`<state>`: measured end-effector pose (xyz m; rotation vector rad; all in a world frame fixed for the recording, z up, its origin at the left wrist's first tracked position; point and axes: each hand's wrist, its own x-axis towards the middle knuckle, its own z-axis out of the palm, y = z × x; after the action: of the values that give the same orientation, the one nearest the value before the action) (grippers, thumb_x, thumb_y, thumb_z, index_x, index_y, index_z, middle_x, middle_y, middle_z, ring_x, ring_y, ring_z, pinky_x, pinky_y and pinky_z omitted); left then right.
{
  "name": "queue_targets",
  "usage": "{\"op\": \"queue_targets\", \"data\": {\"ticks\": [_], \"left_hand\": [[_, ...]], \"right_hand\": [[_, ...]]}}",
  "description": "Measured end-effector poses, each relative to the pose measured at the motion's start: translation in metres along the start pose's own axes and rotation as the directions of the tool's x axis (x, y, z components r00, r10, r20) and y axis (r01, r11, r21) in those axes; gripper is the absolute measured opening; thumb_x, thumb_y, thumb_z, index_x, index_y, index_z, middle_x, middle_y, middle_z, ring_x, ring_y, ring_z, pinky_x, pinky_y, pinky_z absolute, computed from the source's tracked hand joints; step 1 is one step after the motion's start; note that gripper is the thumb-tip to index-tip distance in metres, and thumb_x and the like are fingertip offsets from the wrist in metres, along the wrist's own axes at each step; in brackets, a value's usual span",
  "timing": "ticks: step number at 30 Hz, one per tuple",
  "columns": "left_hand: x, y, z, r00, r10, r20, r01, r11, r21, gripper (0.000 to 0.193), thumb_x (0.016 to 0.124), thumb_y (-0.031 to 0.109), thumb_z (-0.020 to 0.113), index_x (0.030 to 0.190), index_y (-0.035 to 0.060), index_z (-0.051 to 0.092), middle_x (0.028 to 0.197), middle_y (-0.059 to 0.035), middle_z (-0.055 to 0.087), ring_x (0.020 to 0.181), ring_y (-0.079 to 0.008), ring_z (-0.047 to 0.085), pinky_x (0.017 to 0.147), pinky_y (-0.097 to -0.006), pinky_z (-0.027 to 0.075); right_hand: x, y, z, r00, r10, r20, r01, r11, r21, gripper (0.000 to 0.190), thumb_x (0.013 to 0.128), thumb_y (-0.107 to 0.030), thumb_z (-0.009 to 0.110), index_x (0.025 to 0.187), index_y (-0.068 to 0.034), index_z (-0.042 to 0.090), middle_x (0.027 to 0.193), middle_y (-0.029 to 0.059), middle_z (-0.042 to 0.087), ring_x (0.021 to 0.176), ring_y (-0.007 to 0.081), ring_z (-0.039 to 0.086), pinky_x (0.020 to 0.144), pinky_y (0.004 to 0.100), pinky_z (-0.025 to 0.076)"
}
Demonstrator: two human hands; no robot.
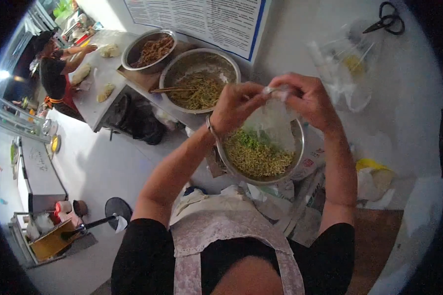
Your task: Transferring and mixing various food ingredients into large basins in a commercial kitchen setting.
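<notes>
Both of my hands are raised over a steel bowl [301, 145]. My left hand [233, 105] and my right hand [307, 96] pinch the gathered top of a clear plastic bag [275, 123] between their fingertips. The bag hangs down over the bowl's far side. Whether anything is inside it, I cannot tell. In the bowl lies a yellowish chopped filling [260, 162], with a heap of bright green chopped pieces [249, 139] on top. Just beyond my left hand stands a larger steel bowl [163, 83] of greenish filling, with wooden chopsticks [171, 90] resting in it.
Another steel bowl [124, 61] holds brown filling. Black scissors [385, 20] and a second plastic bag [358, 92] lie at the upper right. A co-worker [51, 70] stands at a table [96, 99] with dough pieces [82, 73]. A black bag [147, 125] sits below the bowls.
</notes>
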<state>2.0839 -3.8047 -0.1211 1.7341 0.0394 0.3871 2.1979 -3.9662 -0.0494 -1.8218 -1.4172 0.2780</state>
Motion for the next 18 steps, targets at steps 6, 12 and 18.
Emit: {"op": "queue_targets", "data": {"ticks": [6,12,18], "left_hand": [[0.040,-0.008,-0.032,0.999,0.021,0.042,-0.009,0.964,-0.265,0.029,0.090,0.023,0.052,0.078,0.0000,0.064,0.074,-0.0019,0.062,0.068,-0.0067,0.051,0.064,-0.0237,0.042],[0.049,-0.034,-0.056,0.996,0.002,0.088,0.022,0.962,-0.274,0.025,0.088,0.022,0.050,0.077,0.0036,0.064,0.075,-0.0036,0.062,0.066,-0.0086,0.052,0.063,-0.0249,0.043],[0.030,0.007,-0.121,0.971,0.232,0.050,-0.217,0.953,-0.210,0.024,0.090,0.027,0.053,0.091,0.0050,0.062,0.073,0.0025,0.056,0.067,-0.0051,0.046,0.059,-0.0209,0.040]], "right_hand": [[-0.057,-0.006,-0.034,0.975,0.157,-0.157,-0.184,0.967,-0.177,0.009,0.075,-0.010,0.062,0.078,-0.005,0.055,0.066,-0.0023,0.049,0.058,0.0062,0.044,0.054,0.0222,0.037],[-0.090,-0.011,-0.018,0.940,0.312,-0.136,-0.324,0.943,-0.073,0.018,0.072,-0.016,0.064,0.074,-0.007,0.049,0.068,-0.0052,0.040,0.062,0.0044,0.035,0.054,0.0215,0.031],[-0.030,-0.088,-0.008,0.945,0.312,-0.101,-0.325,0.931,-0.164,0.017,0.076,-0.019,0.060,0.076,-0.006,0.050,0.072,-0.0023,0.041,0.067,0.0080,0.039,0.062,0.0238,0.034]]}}
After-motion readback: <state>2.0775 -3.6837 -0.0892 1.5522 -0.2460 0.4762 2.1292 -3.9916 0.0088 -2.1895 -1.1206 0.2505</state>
